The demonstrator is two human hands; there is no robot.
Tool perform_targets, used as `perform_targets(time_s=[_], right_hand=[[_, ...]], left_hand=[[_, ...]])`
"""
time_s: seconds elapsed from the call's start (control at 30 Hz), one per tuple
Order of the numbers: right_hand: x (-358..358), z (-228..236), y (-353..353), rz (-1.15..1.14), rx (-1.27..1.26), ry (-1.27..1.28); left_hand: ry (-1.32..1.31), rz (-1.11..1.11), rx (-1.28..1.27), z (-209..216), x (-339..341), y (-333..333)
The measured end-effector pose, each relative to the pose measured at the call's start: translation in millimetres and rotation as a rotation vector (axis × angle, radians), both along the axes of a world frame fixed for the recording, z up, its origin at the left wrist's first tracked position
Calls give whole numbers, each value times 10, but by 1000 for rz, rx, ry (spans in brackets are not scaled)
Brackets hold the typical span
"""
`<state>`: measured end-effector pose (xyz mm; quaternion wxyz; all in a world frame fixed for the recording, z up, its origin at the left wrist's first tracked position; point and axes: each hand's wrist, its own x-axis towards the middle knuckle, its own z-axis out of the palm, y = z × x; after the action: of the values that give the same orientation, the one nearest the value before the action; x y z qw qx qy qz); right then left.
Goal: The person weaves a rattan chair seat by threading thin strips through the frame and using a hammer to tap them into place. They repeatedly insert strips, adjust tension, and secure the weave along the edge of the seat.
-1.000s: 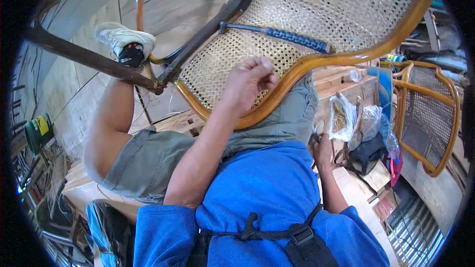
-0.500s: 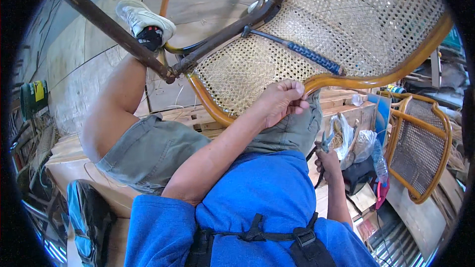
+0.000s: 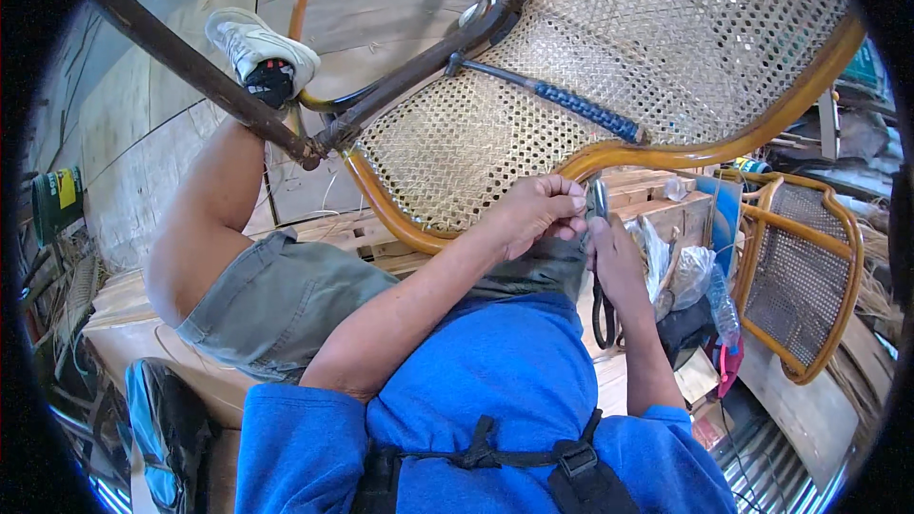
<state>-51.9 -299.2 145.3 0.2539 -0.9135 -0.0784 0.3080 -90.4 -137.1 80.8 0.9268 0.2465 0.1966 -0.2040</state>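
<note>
The right hand (image 3: 619, 262) holds pliers (image 3: 599, 196). Beside it, the left hand (image 3: 535, 217) curls; I can't tell its grip. Past both, 1 hammer (image 3: 549, 90) lies on a cane chair (image 3: 447, 148).

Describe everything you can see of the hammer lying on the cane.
The hammer lies flat and slantwise across the woven cane panel, which bears it from below. Its small, dark, metal-looking head points to the upper left; a slim dark shaft leads to a thicker blue handle with a braided-looking pattern. The handle's end lies close by the curved wooden rim; whether they touch is unclear. Nothing is seen holding it.
</note>
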Motion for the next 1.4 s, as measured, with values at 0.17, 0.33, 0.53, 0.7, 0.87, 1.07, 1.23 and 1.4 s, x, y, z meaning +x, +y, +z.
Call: perform_targets(time_s=[0.17,0.33,0.53,0.7,0.87,1.07,1.23,1.4], right_hand=[[3,-2,208,46,-50,-42],[-42,23,300,73,-6,-46],[-65,63,367,113,24,-101],[-59,6,262,84,6,-73],[-105,-465,-470,-211,-22,-40],[-405,-744,-917,-448,-135,231],[-452,-904,-1092,-88,-292,-244],[10,-239,-315,-253,245,-165]], left_hand=[[-17,25,24,-5,0,-37],[-45,53,69,-52,-9,-37],[-49,69,95,-67,10,-40],[-85,-23,206,7,11,38],[-42,-31,103,-3,8,53],[83,35,-30,-61,-12,83],[18,50,-1,-59,1,56],[-36,70,69,-51,-18,69]])
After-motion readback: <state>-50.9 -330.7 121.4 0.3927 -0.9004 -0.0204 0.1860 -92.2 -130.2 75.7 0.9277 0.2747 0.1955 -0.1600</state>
